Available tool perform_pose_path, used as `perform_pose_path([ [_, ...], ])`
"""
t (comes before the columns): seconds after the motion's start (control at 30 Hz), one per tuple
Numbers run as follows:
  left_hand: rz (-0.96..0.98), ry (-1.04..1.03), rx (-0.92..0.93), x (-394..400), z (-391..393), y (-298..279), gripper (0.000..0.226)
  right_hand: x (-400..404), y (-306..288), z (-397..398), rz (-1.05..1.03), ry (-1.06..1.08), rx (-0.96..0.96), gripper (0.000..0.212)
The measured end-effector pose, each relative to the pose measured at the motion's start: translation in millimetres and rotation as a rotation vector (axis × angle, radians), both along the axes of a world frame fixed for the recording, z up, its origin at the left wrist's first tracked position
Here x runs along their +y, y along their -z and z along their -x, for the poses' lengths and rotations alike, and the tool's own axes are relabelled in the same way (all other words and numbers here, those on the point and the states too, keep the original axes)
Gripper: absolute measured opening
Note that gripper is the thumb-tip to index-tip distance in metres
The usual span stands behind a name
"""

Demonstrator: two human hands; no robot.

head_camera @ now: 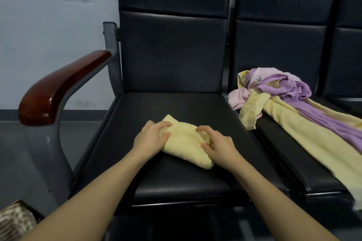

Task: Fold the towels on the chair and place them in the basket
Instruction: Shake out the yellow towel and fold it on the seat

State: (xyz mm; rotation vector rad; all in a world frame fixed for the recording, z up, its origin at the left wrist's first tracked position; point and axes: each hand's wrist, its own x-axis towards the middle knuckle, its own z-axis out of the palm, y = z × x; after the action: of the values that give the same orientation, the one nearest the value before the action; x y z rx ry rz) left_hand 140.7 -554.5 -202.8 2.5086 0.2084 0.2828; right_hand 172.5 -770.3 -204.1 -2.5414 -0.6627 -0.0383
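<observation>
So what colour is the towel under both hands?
Pale yellow folded towel, clearest in the head view.

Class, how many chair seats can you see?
3: one under the folded towel, one holding the pile, one at the right edge, mostly cut off.
</observation>
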Motion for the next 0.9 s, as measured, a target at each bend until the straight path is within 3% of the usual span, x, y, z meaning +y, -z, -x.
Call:
perform_pose_path([
  [0.13, 0.170, 0.009, -0.165, 1.9, 15.4, -7.1, 0.031, 0.6, 1.2, 10.5, -0.113, -0.018, 0.012, 0.035],
  [0.4, 0.142, -0.099, -0.384, 24.6, 60.9, -62.7, 0.032, 37.1, -39.7, 37.0, -0.396, -0.136, -0.080, 0.027],
  [0.67, -0.090, -0.394, -0.571, 93.1, 145.7, -113.1, 0.027, 133.6, -81.7, 79.4, -0.529, -0.381, -0.170, 0.029],
  [0.9, -0.193, -0.655, -0.511, 180.8, 227.4, -87.0, 0.027, 241.1, -64.4, 135.5, -0.552, -0.606, -0.112, 0.028],
])
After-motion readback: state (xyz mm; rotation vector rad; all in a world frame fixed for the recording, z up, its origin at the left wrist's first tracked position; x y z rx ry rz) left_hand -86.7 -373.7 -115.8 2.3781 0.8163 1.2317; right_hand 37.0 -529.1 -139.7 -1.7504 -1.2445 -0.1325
